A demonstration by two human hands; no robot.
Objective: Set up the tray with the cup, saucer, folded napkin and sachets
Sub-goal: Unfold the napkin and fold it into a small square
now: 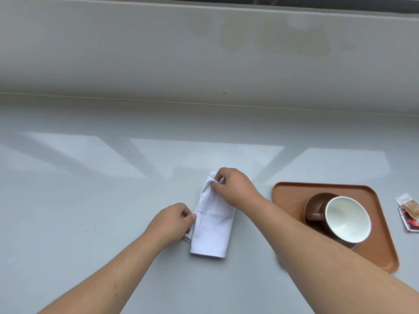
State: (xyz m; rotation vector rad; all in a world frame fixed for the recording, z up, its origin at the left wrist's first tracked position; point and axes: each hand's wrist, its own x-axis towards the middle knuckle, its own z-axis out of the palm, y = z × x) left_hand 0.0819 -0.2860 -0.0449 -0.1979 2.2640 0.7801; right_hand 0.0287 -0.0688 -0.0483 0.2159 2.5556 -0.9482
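A white cloth napkin [213, 225] lies folded into a long strip on the grey counter. My left hand [172, 220] pinches its left edge near the middle. My right hand [233, 186] pinches its far top corner. To the right sits a brown tray [288, 193]. On the tray stands a brown saucer [311, 205] with a brown cup [347, 218], white inside, resting on it. Two sachets [409, 211] lie on the counter just right of the tray.
The grey counter [90, 200] runs wide to the left and front. A pale upstand wall [204, 53] rises behind it. My right forearm crosses the tray's near left corner.
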